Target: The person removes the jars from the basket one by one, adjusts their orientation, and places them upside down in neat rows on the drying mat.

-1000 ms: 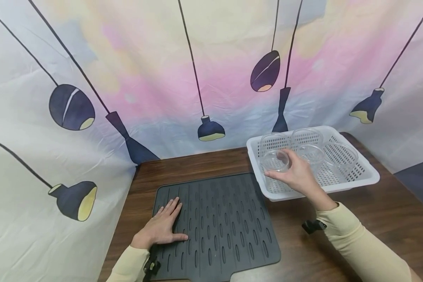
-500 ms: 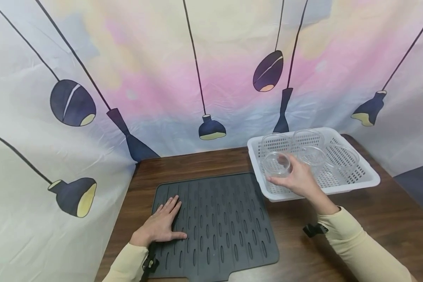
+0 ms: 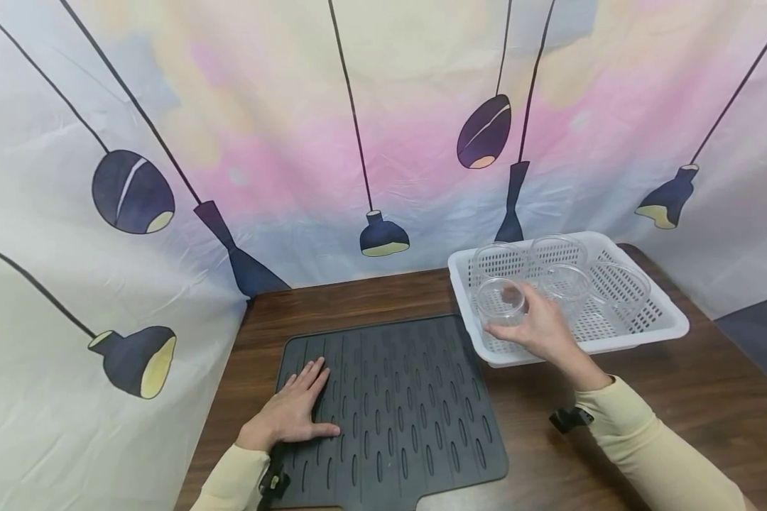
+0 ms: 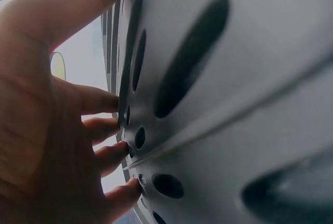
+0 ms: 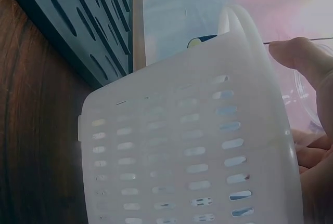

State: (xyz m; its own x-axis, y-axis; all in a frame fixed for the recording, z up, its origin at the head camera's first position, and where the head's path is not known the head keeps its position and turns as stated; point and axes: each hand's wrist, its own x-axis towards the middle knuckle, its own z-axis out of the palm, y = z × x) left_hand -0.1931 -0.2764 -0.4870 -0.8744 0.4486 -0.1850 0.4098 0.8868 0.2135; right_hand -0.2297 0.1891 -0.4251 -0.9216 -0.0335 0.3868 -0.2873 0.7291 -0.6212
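My right hand [image 3: 546, 328] holds a clear round cup [image 3: 501, 298] from its right side, thumb in front and fingers behind. The cup is within the left part of a white perforated basket [image 3: 671, 325]; I cannot tell whether it touches the basket floor. In the right wrist view the basket wall [image 5: 171, 130] covers most of the cup, with the thumb [image 5: 299, 55] above its rim. My left hand [image 3: 290, 410] lies flat, fingers spread, on the left part of a dark grey slotted mat [image 3: 396, 404]. The left wrist view shows its fingertips [image 4: 112, 156] touching the mat.
Several more clear cups stand in the basket, among them one at its right [image 3: 620, 284] and one in its middle [image 3: 565, 282]. The brown wooden table [image 3: 358, 294] carries mat and basket. A lamp-patterned cloth [image 3: 307, 142] hangs close behind.
My right hand and its cup have sunk slightly inside the basket over the last second. The left hand stays in place on the mat.
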